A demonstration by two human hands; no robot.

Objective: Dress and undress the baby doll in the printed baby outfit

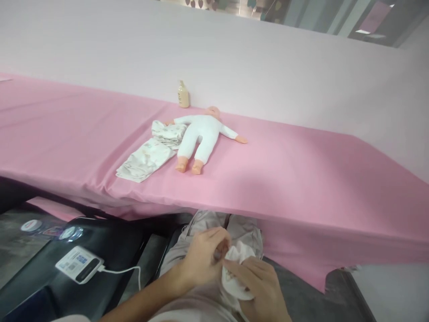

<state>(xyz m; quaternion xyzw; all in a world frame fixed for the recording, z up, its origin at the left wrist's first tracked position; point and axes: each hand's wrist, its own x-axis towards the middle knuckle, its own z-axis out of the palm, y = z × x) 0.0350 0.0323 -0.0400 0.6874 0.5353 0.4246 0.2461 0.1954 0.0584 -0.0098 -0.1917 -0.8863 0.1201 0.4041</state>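
Note:
My left hand point(203, 257) and my right hand point(259, 286) are down at my lap, below the table's front edge. Both are closed on a small white cloth point(236, 268) bunched between them. On the pink table point(301, 170) lies a baby doll point(199, 136) in a white suit, face down, feet toward me. Folded patterned baby clothes point(149, 156) lie just left of the doll. A small beige bottle point(182, 95) stands upright behind the doll by the wall.
A black seat or surface point(110, 250) sits at the lower left, with a white device point(78, 264) and its white cable on it. A pale wall point(234, 58) runs behind the table. The pink tablecloth hangs over the front edge.

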